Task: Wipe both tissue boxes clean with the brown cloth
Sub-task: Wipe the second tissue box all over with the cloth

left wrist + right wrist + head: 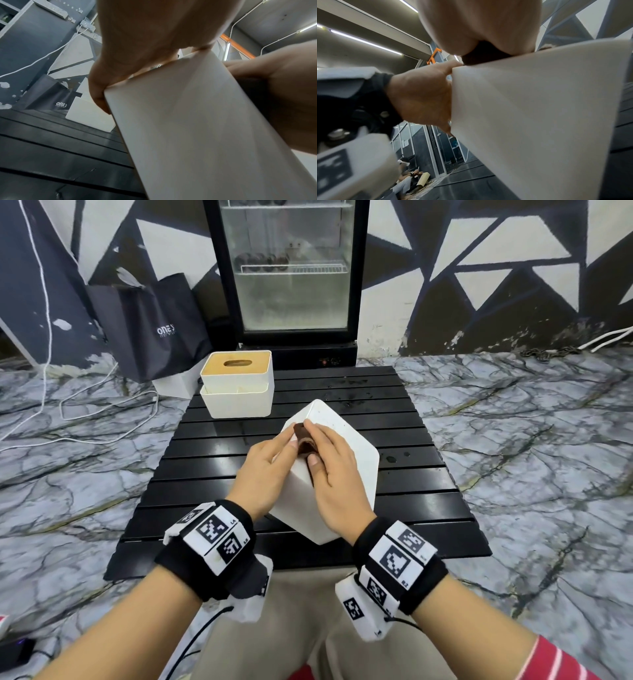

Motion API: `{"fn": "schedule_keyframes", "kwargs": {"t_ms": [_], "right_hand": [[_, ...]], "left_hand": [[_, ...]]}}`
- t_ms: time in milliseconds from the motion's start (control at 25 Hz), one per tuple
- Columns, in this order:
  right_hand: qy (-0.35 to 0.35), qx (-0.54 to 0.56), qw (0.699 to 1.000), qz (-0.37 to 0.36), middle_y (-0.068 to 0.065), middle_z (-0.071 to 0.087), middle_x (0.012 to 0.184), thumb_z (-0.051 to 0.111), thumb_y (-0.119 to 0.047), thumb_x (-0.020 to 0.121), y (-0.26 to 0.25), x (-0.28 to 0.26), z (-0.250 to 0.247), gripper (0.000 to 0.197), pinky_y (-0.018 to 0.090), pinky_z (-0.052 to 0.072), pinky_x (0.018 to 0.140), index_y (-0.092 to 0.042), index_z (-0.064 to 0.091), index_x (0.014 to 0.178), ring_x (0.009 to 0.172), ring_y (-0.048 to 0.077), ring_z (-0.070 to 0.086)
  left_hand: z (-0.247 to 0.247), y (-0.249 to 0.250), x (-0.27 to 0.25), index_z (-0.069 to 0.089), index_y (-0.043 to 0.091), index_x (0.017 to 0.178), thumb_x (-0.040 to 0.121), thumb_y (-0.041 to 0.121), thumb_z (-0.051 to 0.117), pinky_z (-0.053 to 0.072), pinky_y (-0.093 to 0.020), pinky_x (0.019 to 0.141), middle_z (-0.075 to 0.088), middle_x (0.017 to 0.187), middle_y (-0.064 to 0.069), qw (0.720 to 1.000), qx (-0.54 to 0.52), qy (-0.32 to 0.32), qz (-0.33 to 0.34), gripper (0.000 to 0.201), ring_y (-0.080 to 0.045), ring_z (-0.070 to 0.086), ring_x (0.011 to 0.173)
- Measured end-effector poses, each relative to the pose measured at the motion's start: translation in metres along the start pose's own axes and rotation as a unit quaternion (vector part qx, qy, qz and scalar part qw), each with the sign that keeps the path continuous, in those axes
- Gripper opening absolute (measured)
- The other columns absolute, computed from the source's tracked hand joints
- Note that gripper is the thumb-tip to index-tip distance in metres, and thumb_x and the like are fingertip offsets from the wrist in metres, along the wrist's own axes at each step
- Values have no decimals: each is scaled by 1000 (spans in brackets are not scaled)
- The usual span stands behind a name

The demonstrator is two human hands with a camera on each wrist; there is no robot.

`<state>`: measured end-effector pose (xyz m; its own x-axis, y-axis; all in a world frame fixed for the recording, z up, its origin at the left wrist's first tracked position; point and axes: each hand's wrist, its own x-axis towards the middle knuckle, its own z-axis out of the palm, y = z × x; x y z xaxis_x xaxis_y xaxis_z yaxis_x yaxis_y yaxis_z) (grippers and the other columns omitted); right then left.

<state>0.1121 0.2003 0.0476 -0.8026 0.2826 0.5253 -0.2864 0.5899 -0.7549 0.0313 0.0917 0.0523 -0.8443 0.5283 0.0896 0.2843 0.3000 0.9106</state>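
Observation:
A plain white tissue box [349, 446] stands tilted on one corner in the middle of the black slatted table [411, 501]. My left hand [270, 460] grips its left side, fingers curled over the edge [99, 97]. My right hand [329, 470] holds the bunched brown cloth [304, 440] and presses it on the box's upper face near the top edge. From the right wrist, the cloth [484, 54] shows dark under my right hand [479, 27] against the box [530, 108]. The second tissue box [236, 398], white with a wooden slotted lid, sits upright at the table's far left.
A glass-door fridge [287, 268] stands just behind the table, with a black shopping bag [154, 326] to its left. White cables [102, 412] trail over the marble floor on the left. Small wet spots [390, 458] lie on the table right of the held box.

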Motion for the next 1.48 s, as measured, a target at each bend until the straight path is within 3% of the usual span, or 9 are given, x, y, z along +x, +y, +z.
{"fn": "schedule_keyframes", "kwargs": {"t_ms": [120,240,480,680,920,1160,1280,1360,1480], "right_hand": [[17,18,999,21,6,45,134,31,-21,90,12,22,-7,47,32,27,109,-14,39,136,125,18,38],[9,18,998,58,-4,42,131,30,-21,88,24,28,-17,50,26,25,109,-17,37,137,124,12,36],[5,19,997,68,4,37,139,29,-20,88,20,28,-17,52,30,22,112,-14,32,139,130,17,31],[-6,18,994,104,7,34,141,34,-7,96,33,48,-27,46,35,19,114,-15,28,141,132,19,29],[1,3,995,99,0,35,138,34,-5,95,30,37,-26,48,23,18,109,-17,28,141,128,10,28],[-21,-5,991,129,6,33,142,32,-10,97,46,47,-35,46,35,20,114,-19,26,142,132,18,29],[-10,-5,988,153,7,34,140,32,-9,97,54,33,-38,46,38,21,113,-18,27,142,132,20,30],[-3,-14,987,163,7,34,140,33,-8,96,57,21,-38,47,38,21,113,-18,27,141,131,21,30],[22,-6,987,161,7,37,139,33,-9,95,55,2,-37,46,37,21,113,-18,30,140,130,22,31]], "left_hand": [[3,9,-4,44,51,131,67,75,35,24,-41,115,48,138,10,999,36,13,-18,68,-7,40,131],[4,18,-11,41,59,125,60,76,32,20,-41,116,45,139,7,997,40,33,-49,67,-12,35,132],[8,19,-8,37,77,101,63,75,35,20,-43,115,46,138,10,998,46,33,-40,38,-11,35,131],[6,19,2,44,69,113,66,75,36,21,-44,115,46,138,8,998,51,28,-38,48,-13,37,132],[9,22,-2,39,77,106,62,78,33,24,-43,113,43,138,10,996,64,28,-50,44,-17,35,131],[8,29,-8,40,65,122,59,78,31,24,-43,112,40,136,8,995,74,28,-65,64,-20,33,129],[7,34,-12,38,62,123,67,71,32,25,-35,101,37,127,10,993,73,28,-85,57,-22,33,118],[9,35,-14,36,59,127,70,65,29,19,-32,92,33,121,11,992,74,31,-97,58,-19,26,108],[11,35,-15,33,59,129,70,66,27,16,-31,90,32,122,12,991,81,33,-97,59,-18,24,107]]}}
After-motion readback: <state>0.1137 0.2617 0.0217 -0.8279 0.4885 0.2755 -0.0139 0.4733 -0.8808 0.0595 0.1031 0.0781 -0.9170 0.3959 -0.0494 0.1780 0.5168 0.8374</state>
